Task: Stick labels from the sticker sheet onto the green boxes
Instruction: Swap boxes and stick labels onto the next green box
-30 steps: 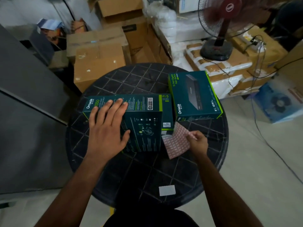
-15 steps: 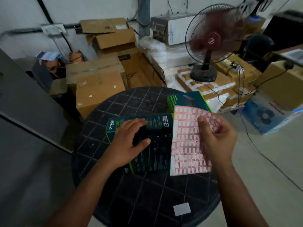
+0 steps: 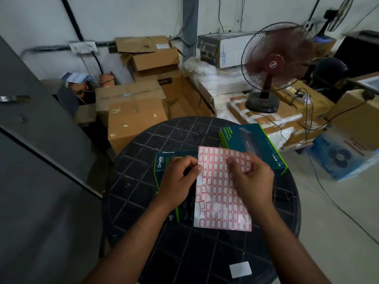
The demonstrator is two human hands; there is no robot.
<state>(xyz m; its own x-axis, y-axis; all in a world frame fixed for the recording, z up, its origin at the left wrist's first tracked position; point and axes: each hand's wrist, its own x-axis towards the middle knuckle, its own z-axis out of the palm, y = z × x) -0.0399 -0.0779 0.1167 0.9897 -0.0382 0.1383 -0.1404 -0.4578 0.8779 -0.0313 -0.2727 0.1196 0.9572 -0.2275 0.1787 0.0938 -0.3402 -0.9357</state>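
The sticker sheet point(image 3: 222, 191) is pinched by the right hand point(image 3: 253, 181); the left hand point(image 3: 179, 179) pinches its 9 o'clock edge. One label should be peeled slowly, sheet kept taut, above the green box point(image 3: 164, 167).

I count 2 green boxes: near one point(image 3: 164, 171), far one point(image 3: 254, 144). 1 sticker sheet point(image 3: 221, 193), 2 hands: left point(image 3: 180, 181), right point(image 3: 252, 181). 1 table point(image 3: 205, 253), 1 fan point(image 3: 272, 64).
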